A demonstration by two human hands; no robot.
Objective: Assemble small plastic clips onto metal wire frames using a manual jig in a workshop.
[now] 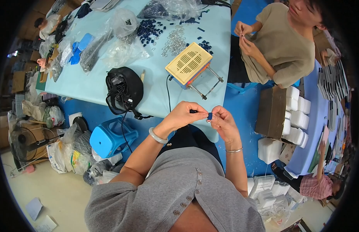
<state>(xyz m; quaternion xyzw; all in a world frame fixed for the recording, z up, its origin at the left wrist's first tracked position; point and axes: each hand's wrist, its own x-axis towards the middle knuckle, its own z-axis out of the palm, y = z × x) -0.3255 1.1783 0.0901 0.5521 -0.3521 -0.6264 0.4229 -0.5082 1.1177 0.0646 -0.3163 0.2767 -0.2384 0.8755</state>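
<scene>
Held in the air just near of the tabletop (86,83) edge, the small blue piece (210,115) is pinched from both sides by the left hand (184,115) and right hand (222,121), looking light, rigid and easily dropped, best gripped by fingertips at its ends.

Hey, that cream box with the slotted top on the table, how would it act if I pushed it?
The cream box looks rigid, so it would probably slide whole. Its thin wire legs jut sideways and might snag on the table. A cord hanging off the edge could tug back.
</scene>
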